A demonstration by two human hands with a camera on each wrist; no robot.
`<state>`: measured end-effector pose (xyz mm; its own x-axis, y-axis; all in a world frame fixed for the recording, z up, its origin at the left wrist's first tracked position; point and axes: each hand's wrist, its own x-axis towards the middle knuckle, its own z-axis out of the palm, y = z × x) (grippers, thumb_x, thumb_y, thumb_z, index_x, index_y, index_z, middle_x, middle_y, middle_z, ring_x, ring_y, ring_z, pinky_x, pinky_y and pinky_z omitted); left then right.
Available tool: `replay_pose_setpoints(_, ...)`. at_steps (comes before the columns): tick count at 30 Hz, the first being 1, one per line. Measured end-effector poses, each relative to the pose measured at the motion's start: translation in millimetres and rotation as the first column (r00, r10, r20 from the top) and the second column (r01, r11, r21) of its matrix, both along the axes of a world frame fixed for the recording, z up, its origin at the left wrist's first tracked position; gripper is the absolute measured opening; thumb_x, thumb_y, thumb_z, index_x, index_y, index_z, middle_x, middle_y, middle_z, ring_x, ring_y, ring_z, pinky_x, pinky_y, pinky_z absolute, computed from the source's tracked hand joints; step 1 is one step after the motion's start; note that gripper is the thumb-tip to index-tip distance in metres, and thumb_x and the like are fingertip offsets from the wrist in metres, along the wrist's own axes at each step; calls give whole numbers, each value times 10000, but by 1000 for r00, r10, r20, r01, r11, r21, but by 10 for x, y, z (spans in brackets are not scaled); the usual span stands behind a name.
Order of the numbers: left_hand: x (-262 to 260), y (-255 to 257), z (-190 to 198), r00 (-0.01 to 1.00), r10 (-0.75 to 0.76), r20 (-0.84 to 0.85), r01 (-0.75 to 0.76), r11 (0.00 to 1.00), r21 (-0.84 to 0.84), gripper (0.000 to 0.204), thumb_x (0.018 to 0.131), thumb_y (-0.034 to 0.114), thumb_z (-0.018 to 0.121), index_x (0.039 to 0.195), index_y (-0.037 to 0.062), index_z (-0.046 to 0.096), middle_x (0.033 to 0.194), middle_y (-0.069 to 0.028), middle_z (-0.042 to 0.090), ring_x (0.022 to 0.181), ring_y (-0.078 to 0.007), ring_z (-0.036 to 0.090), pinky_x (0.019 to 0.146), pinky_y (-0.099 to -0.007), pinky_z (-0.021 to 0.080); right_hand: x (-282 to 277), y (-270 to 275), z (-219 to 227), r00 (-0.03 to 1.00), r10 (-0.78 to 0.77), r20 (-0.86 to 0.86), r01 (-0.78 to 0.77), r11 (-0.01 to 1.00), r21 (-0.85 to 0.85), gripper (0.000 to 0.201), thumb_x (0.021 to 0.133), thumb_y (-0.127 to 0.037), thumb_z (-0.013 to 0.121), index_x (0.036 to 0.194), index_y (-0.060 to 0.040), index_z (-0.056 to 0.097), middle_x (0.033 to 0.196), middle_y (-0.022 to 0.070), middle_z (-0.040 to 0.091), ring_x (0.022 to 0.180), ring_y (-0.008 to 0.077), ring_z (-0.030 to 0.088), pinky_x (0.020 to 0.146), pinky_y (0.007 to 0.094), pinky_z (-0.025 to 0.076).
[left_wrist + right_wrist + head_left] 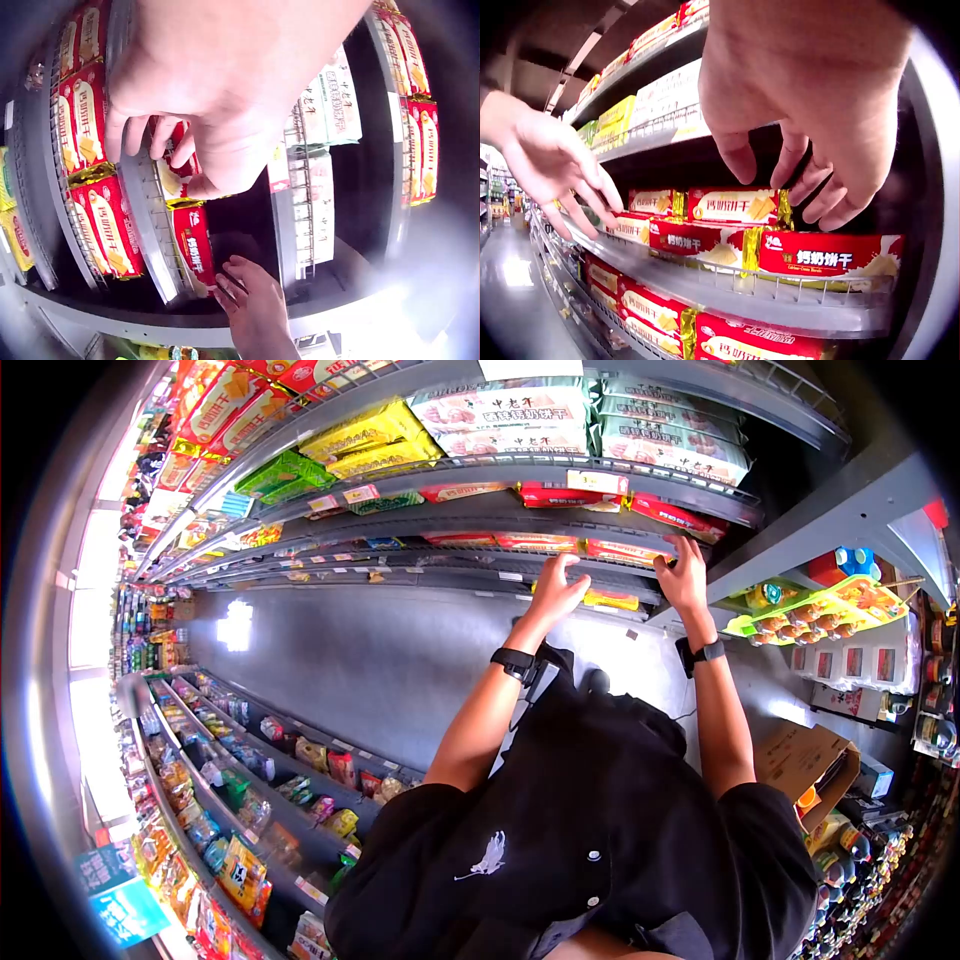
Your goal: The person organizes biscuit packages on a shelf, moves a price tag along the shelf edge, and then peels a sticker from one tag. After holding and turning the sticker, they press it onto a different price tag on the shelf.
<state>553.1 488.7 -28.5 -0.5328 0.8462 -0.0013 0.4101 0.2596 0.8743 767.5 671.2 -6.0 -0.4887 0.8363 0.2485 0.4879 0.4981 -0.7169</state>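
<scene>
- Your left hand [560, 595] is hovering beside red packs [831, 255] reading "钙奶饼干", its fingers spreading apart.
- Your right hand [683, 575] is hanging over them, fingers spreading and bending loosely; any contact is hard to judge.
- Those packs are sitting on a wire-fronted shelf [780, 301].
- Pale packs [500, 405] higher up are showing "中老年".

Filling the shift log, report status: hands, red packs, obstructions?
Left hand open, contact unclear. Right hand open, above red packs. Packs on shelf, railed shelf edge along their front.
</scene>
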Motion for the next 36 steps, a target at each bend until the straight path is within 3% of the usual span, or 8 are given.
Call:
replay_pose_setpoints(10, -1277, 836, -312, 877, 244, -415, -220, 970, 106, 630, 907, 347, 802, 1385, 13, 561, 1370, -273, 615, 1360, -467, 510, 1130, -603, 439, -545, 1086, -880, 812, -437, 388, 370, 898, 236, 655, 909, -560, 750, 1403, -131, 708, 1488, 224, 652, 1387, 502, 567, 1154, 677, 420)
replay_pose_setpoints(13, -1686, 1079, -563, 941, 142, -306, -178, 980, -92, 377, 889, 332, 795, 1124, 43, 740, 1164, -168, 749, 1152, -447, 664, 970, -614, 520, -453, 1307, -1004, 803, -402, 441, 378, 914, 145, 673, 906, -576, 744, 1399, -120, 707, 1503, 231, 651, 1395, 479, 586, 1166, 650, 427)
replay_pose_setpoints(14, -1753, 1201, -875, 846, 248, -473, -197, 968, 156, 234, 907, 302, 743, 935, 73, 781, 953, -142, 773, 967, -437, 716, 862, -588, 549, -456, 1392, -1049, 706, -386, 593, 411, 906, 101, 678, 931, -487, 787, 1471, -102, 646, 1479, 175, 685, 1349, 433, 642, 1167, 618, 460)
replay_pose_setpoints(16, -1840, 1330, -1189, 815, 231, -531, -115, 963, 243, 229, 922, 288, 702, 949, 74, 781, 944, -153, 774, 945, -425, 722, 854, -557, 556, -265, 1585, -1556, 771, -413, 485, 483, 875, -23, 652, 946, -416, 798, 1486, -97, 619, 1456, 143, 693, 1333, 376, 644, 1157, 575, 480)
replay_pose_setpoints(19, -1893, 1373, -1168, 855, 105, -508, -118, 993, 7, 293, 976, 307, 637, 1041, 62, 784, 1051, -171, 787, 1007, -424, 728, 872, -520, 570, 279, 2176, -3001, 703, -574, -420, 254, 754, -605, 628, 969, -310, 814, 1508, -90, 579, 1421, 94, 704, 1310, 291, 647, 1142, 510, 511)
replay_pose_setpoints(21, -1912, 1333, -1111, 871, 47, -489, -109, 989, -98, 308, 980, 319, 638, 1063, 62, 785, 1072, -181, 785, 1029, -426, 727, 889, -522, 569, 710, 2415, -3450, 921, -384, -61, 339, 870, -357, 564, 1018, -386, 739, 1469, -65, 629, 1406, 102, 709, 1309, 282, 635, 1129, 459, 500)
replay_pose_setpoints(27, -1959, 1143, -901, 860, 10, -510, -94, 986, -140, 356, 994, 356, 641, 1130, 61, 787, 1136, -212, 781, 1092, -435, 724, 938, -527, 567, 59, 1804, -1967, 820, -322, 474, 451, 873, -186, 512, 1013, -478, 680, 1293, -52, 734, 1333, 114, 751, 1242, 297, 676, 1080, 444, 513)
replay_pose_setpoints(36, -2323, 1459, -998, 841, -108, -530, 33, 988, -148, 396, 1014, 376, 662, 1216, 59, 786, 1212, -239, 777, 1157, -435, 724, 975, -521, 569, -323, 1588, -1432, 768, -362, 529, 338, 930, 145, 657, 1014, -637, 554, 1483, -191, 668, 1525, 103, 673, 1441, 391, 568, 1177, 609, 382)
